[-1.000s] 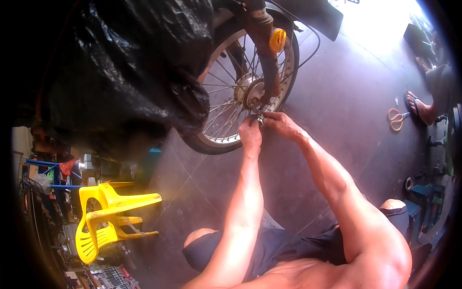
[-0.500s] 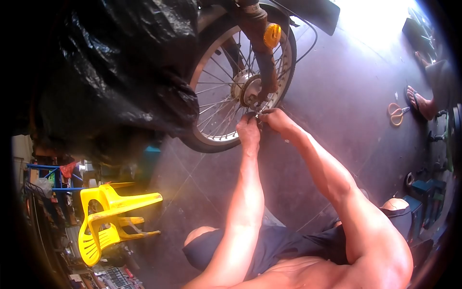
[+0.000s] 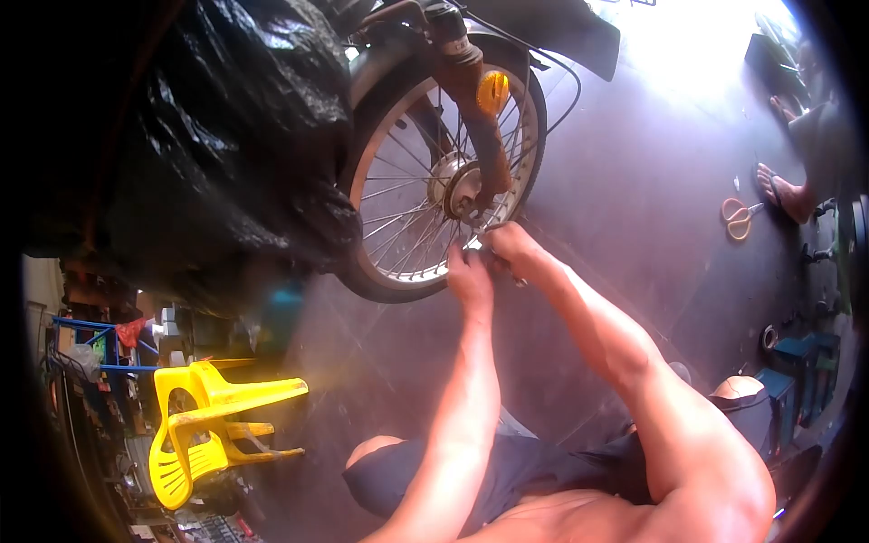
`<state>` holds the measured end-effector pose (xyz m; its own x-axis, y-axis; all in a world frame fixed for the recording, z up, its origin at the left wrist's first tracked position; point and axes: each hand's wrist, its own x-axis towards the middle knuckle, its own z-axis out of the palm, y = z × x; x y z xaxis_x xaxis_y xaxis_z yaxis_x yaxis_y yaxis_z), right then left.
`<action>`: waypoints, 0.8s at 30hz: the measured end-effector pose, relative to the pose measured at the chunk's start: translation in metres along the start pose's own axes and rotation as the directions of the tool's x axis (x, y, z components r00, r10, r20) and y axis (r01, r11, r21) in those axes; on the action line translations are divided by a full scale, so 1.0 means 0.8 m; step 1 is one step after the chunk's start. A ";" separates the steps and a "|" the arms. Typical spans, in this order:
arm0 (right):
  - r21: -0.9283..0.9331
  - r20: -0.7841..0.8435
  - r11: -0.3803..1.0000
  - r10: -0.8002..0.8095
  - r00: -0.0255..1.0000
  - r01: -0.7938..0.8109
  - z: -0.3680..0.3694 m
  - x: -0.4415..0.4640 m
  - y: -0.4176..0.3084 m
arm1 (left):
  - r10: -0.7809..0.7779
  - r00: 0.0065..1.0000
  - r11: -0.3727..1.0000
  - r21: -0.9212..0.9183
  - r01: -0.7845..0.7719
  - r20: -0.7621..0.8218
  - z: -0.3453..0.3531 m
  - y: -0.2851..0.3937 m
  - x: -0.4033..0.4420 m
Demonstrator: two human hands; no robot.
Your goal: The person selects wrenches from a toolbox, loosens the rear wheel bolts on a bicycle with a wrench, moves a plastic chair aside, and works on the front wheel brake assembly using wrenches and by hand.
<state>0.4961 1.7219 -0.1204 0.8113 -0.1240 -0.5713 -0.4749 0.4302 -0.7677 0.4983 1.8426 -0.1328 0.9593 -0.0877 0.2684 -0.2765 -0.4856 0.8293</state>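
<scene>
A spoked wheel with a black tyre (image 3: 389, 291) stands before me, its silver hub (image 3: 442, 181) beside a rusty fork leg (image 3: 489, 149) that carries an orange reflector (image 3: 493, 92). My left hand (image 3: 469, 274) is just below the hub and axle end, its fingers pinched near a small shiny metal piece (image 3: 472, 242). Right against it, my right hand (image 3: 511, 248) is closed, and a bit of metal sticks out beneath its fingers. What either hand grips is mostly hidden by the fingers.
Black plastic sheeting (image 3: 244, 136) hangs at upper left. A yellow plastic chair (image 3: 195, 425) lies near cluttered shelves at left. Scissors (image 3: 738, 222) with orange handles lie on the floor at right, near another person's sandalled foot (image 3: 789, 195). Teal boxes (image 3: 783, 398) stand at lower right.
Both hands have drawn slightly down from the axle end, and a metal end now shows below my right hand. The view has shifted, moving the wheel a little left and down.
</scene>
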 end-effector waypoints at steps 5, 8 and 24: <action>0.301 -0.017 0.948 0.114 0.993 -0.104 0.011 0.014 0.015 | 0.057 0.998 0.997 -0.053 -0.056 0.017 0.001 0.019 -0.076; 0.388 -0.048 0.919 0.096 0.994 -0.070 0.014 0.009 0.014 | 0.211 0.977 0.977 0.034 -0.212 0.022 -0.012 0.056 -0.093; 0.316 0.075 0.940 -0.160 0.984 0.129 0.010 0.017 0.044 | -0.133 0.990 0.924 -0.368 0.107 -0.045 -0.040 0.071 0.010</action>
<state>0.4929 1.7427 -0.1527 0.9001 -0.1240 -0.4177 -0.2339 0.6712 -0.7034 0.4887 1.8425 -0.0680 0.9839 0.0170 0.1777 -0.1737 -0.1380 0.9751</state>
